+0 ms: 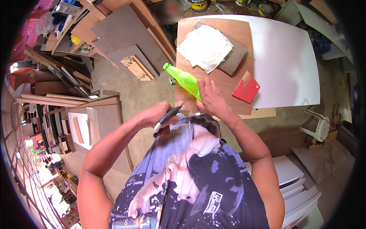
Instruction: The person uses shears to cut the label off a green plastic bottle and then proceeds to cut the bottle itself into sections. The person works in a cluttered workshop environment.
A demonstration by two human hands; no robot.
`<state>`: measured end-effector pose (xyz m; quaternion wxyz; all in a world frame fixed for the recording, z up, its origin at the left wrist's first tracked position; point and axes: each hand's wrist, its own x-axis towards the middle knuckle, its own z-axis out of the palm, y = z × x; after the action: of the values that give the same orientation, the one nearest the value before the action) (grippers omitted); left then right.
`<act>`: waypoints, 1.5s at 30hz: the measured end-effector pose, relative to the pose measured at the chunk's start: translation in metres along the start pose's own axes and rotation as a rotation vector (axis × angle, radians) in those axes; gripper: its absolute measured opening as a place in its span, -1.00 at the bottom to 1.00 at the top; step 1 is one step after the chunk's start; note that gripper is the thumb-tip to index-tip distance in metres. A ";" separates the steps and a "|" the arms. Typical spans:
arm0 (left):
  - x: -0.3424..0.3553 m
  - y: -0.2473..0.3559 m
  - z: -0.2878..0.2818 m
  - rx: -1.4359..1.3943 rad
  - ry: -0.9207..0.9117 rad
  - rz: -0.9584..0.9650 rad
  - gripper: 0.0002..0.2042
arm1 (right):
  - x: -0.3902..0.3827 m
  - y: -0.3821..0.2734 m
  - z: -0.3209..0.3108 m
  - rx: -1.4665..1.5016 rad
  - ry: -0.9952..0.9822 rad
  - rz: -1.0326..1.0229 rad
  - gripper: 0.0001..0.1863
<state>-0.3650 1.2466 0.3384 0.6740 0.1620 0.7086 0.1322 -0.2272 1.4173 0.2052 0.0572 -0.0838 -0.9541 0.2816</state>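
Head view: 2 bare hands at work over the near-left edge of a brown wood board point(243, 34). Left hand point(162, 114): fingers clenched around the handle of a dark-handled tool point(169, 115), thin shaft angled up and right so its tip reaches the lower end of a bright green plastic bottle point(185, 81); can't tell if the tip is in the plastic or just on it. Right hand point(211, 97): fingers grasping the bottle's base end from the right. Bottle is tilted, capped neck up-left, sticking out past the board's left edge. On the board: stack of white sheets point(205, 47) partly covering a grey-brown square piece point(235, 59); red flat plate point(246, 89) with brown smears and 1 small hole, near the right edge. White panel point(286, 63) runs right from the board. Writing: light wood block point(136, 68) left of the bottle has big black letters; yellow-and-dark can point(198, 5) at top has bold lettering; dark patterned shirt point(225, 175) has 1 white patch with dark marks, too stylised to make out. White plastic stool point(318, 125) is off to the right, well apart from the hands.
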 end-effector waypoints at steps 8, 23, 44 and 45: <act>0.000 0.024 0.000 0.048 0.000 -0.091 -0.77 | 0.004 0.003 0.003 0.026 -0.056 0.009 -0.38; -0.009 -0.045 0.007 -0.015 0.021 0.130 -0.77 | -0.008 0.010 0.016 0.344 0.303 0.129 -0.44; 0.087 -0.049 -0.003 0.363 1.097 0.597 -0.58 | -0.063 0.053 -0.027 0.359 0.598 0.375 -0.62; 0.088 -0.037 0.002 0.386 1.080 0.621 -0.58 | -0.076 0.060 -0.033 0.535 0.645 0.394 -0.57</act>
<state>-0.3684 1.2490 0.2429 0.1121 0.3882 0.8788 0.2538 -0.1399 1.4698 0.1950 0.3159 -0.3292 -0.7474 0.4829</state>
